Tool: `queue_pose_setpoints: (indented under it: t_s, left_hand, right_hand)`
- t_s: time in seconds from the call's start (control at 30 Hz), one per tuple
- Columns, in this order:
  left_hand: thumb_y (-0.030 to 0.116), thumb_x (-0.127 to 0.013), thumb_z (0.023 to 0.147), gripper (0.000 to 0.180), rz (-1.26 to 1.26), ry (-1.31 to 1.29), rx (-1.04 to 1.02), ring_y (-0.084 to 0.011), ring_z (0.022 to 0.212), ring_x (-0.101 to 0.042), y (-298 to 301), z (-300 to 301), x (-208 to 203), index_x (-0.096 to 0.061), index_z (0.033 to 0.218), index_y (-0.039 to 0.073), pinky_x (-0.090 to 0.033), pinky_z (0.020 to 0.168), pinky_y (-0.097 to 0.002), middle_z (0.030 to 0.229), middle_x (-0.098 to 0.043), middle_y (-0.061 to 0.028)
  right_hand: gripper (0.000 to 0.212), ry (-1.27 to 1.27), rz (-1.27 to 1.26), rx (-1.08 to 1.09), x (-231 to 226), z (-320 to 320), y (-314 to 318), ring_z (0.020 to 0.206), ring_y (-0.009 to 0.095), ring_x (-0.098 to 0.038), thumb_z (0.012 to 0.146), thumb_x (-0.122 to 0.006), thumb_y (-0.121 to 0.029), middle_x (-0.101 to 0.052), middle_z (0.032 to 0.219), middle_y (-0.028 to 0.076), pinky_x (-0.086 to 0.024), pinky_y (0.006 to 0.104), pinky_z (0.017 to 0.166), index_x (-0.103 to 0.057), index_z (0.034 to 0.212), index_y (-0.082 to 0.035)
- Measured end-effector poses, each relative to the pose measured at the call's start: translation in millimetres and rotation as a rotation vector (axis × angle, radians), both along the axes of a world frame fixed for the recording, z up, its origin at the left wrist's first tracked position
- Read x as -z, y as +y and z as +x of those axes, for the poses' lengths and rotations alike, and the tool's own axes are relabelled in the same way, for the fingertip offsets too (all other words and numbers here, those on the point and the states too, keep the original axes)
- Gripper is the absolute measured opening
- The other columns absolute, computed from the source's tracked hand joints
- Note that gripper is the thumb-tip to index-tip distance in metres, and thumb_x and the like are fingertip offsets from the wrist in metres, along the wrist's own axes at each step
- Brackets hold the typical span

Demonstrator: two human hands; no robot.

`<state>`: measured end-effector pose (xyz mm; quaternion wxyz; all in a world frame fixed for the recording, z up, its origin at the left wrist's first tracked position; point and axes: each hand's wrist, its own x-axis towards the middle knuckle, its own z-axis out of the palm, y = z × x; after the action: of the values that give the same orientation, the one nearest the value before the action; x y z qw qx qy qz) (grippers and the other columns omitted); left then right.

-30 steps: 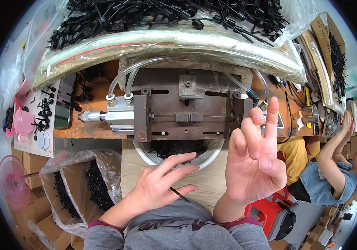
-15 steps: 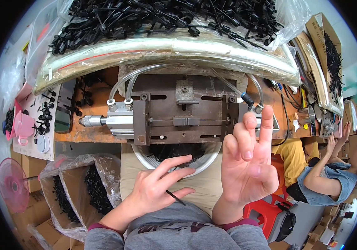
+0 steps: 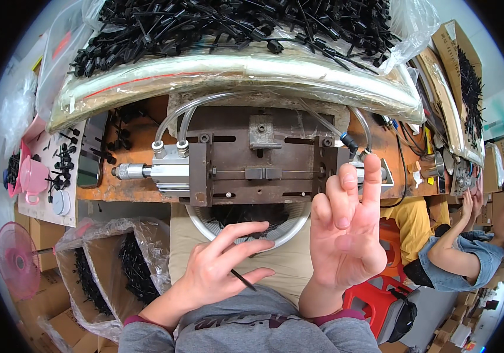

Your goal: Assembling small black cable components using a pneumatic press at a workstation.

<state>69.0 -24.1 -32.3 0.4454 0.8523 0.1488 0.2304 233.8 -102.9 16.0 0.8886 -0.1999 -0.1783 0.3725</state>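
Observation:
My left hand (image 3: 209,272) hovers in front of the white basket, its fingers stretched forward. A thin black stick (image 3: 245,281) is held in it, poking out beside the thumb. My right hand (image 3: 347,244) is raised, palm facing up, with the index finger extended and the other fingers bent; nothing shows in it. Beyond both hands stands a brown metal clamping fixture (image 3: 246,191) with a small grey block (image 3: 263,173) at its middle. Under the fixture's front edge, the white basket (image 3: 294,230) contains dark parts.
An air cylinder (image 3: 169,176) with clear hoses flanks the fixture on the left. A bag-lined tray (image 3: 234,65) heaped with black plastic parts spans the back. Bagged black parts (image 3: 137,267) lie at lower left beside a pink fan (image 3: 19,259). Another person (image 3: 458,256) sits at right.
My right hand has dipped slightly and shifted a little left. My left hand stays nearly still with the stick. The other person's hands have moved slightly.

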Motion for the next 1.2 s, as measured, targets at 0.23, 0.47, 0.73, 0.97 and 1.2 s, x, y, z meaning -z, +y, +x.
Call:
queue_pose_setpoints:
  t_s: [0.23,0.47,0.73,0.97,1.2]
  left_hand:
    - [0.008,-0.072,0.083,0.059,-1.035,-0.040,0.159,-0.0103,0.076,-0.049,7.5,-9.7,-23.0,-0.046,0.136,0.000,-0.042,0.072,-0.0224,0.125,-0.047,-0.0100]
    - [0.020,-0.032,0.108,0.036,-1.213,-0.018,0.286,-0.0106,0.068,-0.062,9.8,-8.8,-19.2,-0.045,0.135,0.001,-0.048,0.071,-0.0243,0.095,-0.065,-0.0081]
    - [0.019,-0.042,0.105,0.030,-1.056,0.165,0.318,-0.0076,0.050,-0.058,3.8,-6.4,-26.6,-0.054,0.125,0.000,-0.046,0.048,-0.0212,0.087,-0.069,-0.0045]
    - [0.007,-0.079,0.080,0.045,-0.610,-0.146,-0.042,-0.0146,0.080,-0.067,-5.0,-8.4,-14.5,-0.061,0.121,0.000,-0.056,0.064,-0.0258,0.101,-0.069,-0.0092]
    - [0.010,-0.088,0.064,0.035,0.074,-0.265,-0.066,-0.0201,0.078,-0.071,3.7,-13.5,-9.9,-0.075,0.097,0.005,-0.057,0.063,-0.0273,0.097,-0.071,-0.0106]
  right_hand:
    - [0.077,-0.255,-0.049,0.068,14.5,4.5,-11.0,0.075,0.013,-0.050,0.074,-0.062,0.010,-0.047,0.116,0.014,-0.043,0.0262,0.066,-0.031,0.143,-0.004]
    - [0.056,-0.552,-0.407,0.052,12.1,-10.9,-3.7,0.085,0.014,-0.057,0.081,-0.064,0.007,-0.057,0.106,0.010,-0.047,0.0245,0.074,-0.043,0.132,0.004]
    - [0.017,-0.776,-0.661,-0.256,14.6,-12.9,-1.7,0.064,0.004,-0.049,0.082,-0.073,-0.003,-0.060,0.079,0.001,-0.035,0.0198,0.057,-0.071,0.098,0.001]
    - [0.009,-0.560,-0.625,-0.102,18.1,-11.4,1.9,0.062,0.005,-0.060,0.091,-0.067,-0.005,-0.068,0.079,0.004,-0.041,0.0175,0.051,-0.072,0.090,0.002]
    - [0.012,-0.373,-0.562,-0.172,22.1,-4.0,2.3,0.055,0.007,-0.058,0.093,-0.065,-0.007,-0.068,0.077,0.008,-0.043,0.0186,0.050,-0.070,0.095,0.004]
